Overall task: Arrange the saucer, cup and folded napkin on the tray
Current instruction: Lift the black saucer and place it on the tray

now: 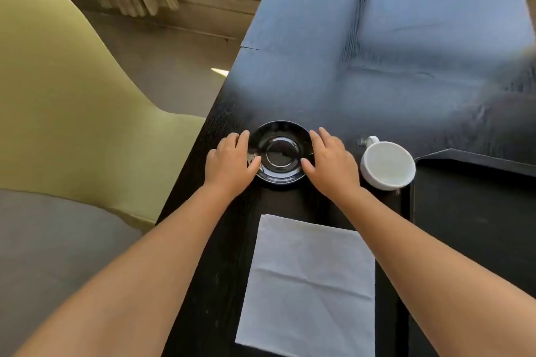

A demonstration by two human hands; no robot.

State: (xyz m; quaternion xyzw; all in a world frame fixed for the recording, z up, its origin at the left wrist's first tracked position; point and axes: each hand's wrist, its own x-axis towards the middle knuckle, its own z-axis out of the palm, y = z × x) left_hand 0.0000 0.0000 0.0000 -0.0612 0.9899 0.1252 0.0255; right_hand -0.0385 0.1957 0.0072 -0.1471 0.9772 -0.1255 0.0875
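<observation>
A black glossy saucer (pixel 280 151) rests on the dark table. My left hand (pixel 230 164) grips its left rim and my right hand (pixel 330 164) grips its right rim, thumbs lying on the saucer's inner edge. Just right of my right hand stands a white cup (pixel 387 166), its handle pointing away from me. A black tray (pixel 475 211) lies at the right, partly cut off by the frame edge. A white napkin (pixel 310 287) lies flat and unfolded, with visible creases, on the table close to me, between my forearms.
The dark wooden table (pixel 377 52) stretches away ahead. A yellow-green chair (pixel 58 110) stands to the left of the table's edge, above grey floor. Curtains hang at the far left back.
</observation>
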